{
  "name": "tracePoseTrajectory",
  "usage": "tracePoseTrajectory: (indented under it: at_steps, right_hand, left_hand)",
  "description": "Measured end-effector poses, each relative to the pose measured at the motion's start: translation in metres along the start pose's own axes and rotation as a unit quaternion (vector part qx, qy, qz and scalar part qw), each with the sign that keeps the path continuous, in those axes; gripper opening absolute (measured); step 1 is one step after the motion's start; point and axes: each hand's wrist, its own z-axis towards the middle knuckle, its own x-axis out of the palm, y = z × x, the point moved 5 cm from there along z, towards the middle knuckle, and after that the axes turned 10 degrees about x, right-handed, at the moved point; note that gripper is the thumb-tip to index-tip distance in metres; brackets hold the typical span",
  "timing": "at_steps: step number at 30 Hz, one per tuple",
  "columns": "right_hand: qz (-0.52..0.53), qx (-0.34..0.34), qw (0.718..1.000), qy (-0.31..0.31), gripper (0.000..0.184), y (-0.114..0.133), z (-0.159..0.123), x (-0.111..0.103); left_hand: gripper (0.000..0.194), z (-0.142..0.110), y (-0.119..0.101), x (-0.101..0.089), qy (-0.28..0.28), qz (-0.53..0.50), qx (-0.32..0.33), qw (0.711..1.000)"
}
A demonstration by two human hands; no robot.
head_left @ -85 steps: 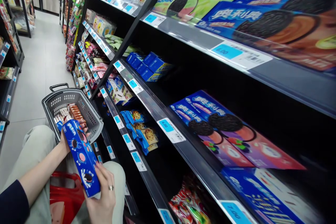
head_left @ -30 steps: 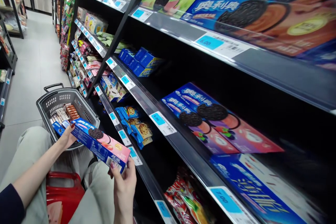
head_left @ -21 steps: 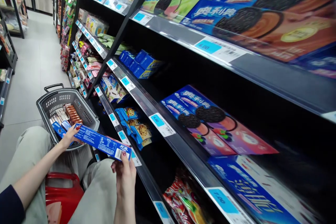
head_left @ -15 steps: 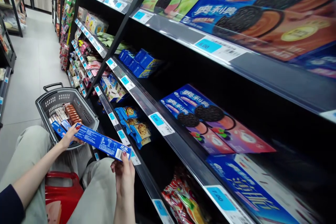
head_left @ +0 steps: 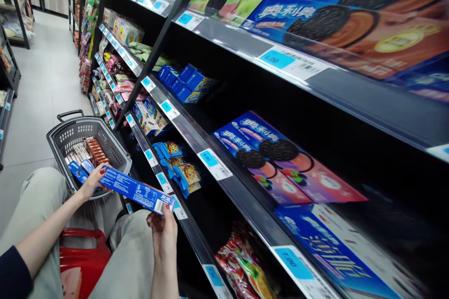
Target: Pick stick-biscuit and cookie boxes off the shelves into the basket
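Pale aisle floor (head_left: 38,70) runs open left of a gray basket (head_left: 117,154) holding white packs (head_left: 82,151) and brown packs (head_left: 96,150) side by side, with blue boxes (head_left: 77,171) at its near left corner. Over the basket's near edge, a person's left hand (head_left: 91,181) clasps one end of a long blue carton (head_left: 135,190), its long axis slanting down rightward, its printed side facing the camera. The right hand (head_left: 163,226) grips the barcode end, thumb on top, before the lower shelf (head_left: 194,238); berry-pictured boxes (head_left: 280,149) lie near the front edge of the shelf above, under dark open space.
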Motion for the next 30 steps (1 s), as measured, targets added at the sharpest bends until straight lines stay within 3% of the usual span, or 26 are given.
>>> tracePoseTrajectory:
  at_steps: [8,15,24,30]
  right_hand:
    - [0.076,-0.001,0.996,0.036,0.05,-0.058,0.036,-0.03]
    - [0.119,0.05,0.991,0.034,0.048,-0.105,0.059,-0.044]
    - [0.219,0.084,0.971,0.047,0.044,-0.111,0.073,-0.055]
    - [0.245,0.092,0.963,0.062,0.041,-0.106,0.07,-0.052]
  left_hand:
    - [0.063,0.001,-0.005,0.004,0.011,0.077,0.001,0.997]
    - [0.055,0.001,0.005,0.001,-0.019,0.155,-0.023,0.987]
    - [0.087,-0.003,0.036,0.001,-0.044,0.17,-0.145,0.974]
    - [0.077,-0.004,0.055,-0.006,-0.081,0.171,-0.194,0.963]
